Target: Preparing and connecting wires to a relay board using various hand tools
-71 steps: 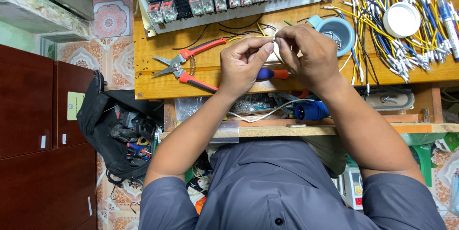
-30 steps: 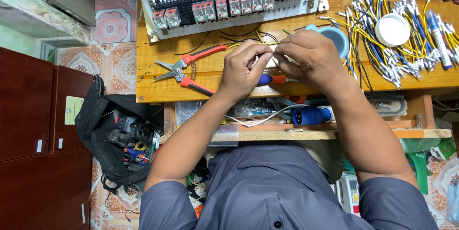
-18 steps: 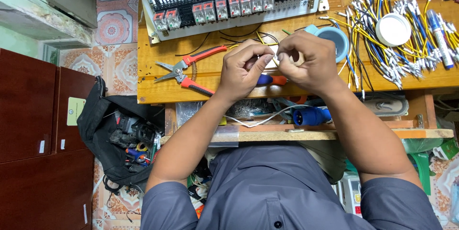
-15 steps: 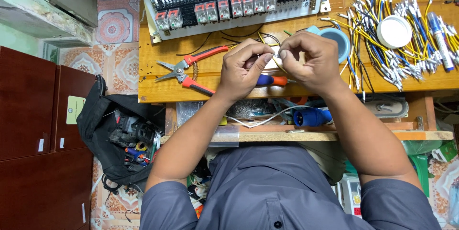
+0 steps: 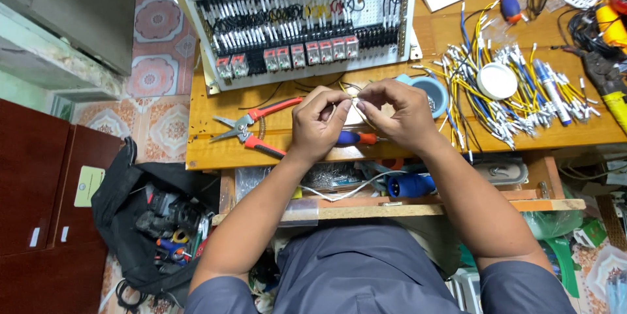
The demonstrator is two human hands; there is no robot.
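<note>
— What's in hand? 
— Fitting something onto a thin wire, I'd say. Left hand and right hand both pinch it narrowly, fingertips meeting at twelve o'clock. 
— Next? 
— Steady fingers. Red-handled cutters lie at nine on the table.

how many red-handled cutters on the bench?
1: the red-handled cutters lie on the wooden bench, just beside the left hand. Others may be hidden under clutter.
</note>
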